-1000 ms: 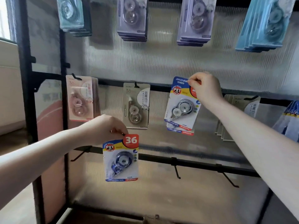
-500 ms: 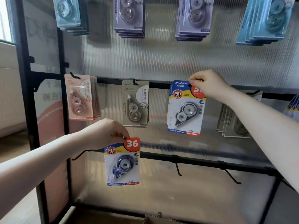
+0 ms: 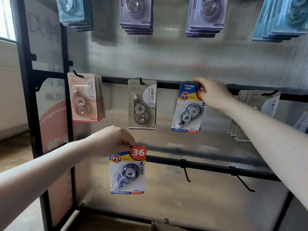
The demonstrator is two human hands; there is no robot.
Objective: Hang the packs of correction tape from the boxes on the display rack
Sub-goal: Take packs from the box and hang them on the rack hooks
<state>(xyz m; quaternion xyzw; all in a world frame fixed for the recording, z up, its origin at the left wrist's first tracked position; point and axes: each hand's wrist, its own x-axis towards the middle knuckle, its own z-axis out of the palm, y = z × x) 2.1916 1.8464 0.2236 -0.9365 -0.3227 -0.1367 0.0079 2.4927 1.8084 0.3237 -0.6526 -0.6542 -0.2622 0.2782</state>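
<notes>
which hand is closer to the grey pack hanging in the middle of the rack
Left. The left hand sits just below-left of the grey pack; the right hand is farther off to its right.

— The two packs?
— The upper pack (image 3: 188,109), blue-and-yellow with a grey dispenser, hangs upright at the middle rail.
— And the other?
— The lower pack (image 3: 128,170), marked 36, at seven o'clock from it, slightly tilted.

Two bare hooks (image 3: 186,175) lower right
</notes>
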